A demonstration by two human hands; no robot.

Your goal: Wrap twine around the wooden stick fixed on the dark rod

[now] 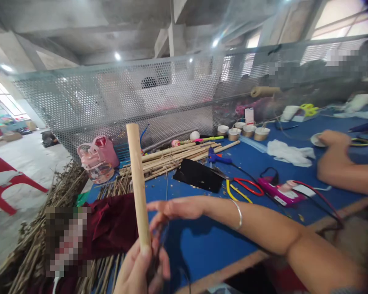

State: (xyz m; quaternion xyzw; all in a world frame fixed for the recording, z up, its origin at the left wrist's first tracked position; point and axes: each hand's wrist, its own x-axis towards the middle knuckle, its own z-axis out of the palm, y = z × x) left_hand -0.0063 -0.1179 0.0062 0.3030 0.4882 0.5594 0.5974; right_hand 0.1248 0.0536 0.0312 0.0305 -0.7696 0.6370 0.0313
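My left hand (142, 267), low in the middle, is closed round the lower end of a pale, peeled wooden stick (135, 175). The stick stands nearly upright, leaning a little to the left at its top. From the right reaches my right hand (179, 208), a silver bangle on its wrist. Its fingers are bent close beside the stick, just above my left hand. A thin dark strand (163, 234) hangs at those fingertips; the grip on it is partly hidden. Dark red cloth (112, 224) lies left of the stick, over a bundle of twigs (106, 271).
On the blue table (208, 241) lie red-and-yellow-handled pliers (245, 188), a blue glue gun (219, 158), a black piece (199, 175), a magenta device (282, 192), and more sticks (178, 159). A pink jug (99, 159) stands left. A co-worker's hand (335, 141) is at right.
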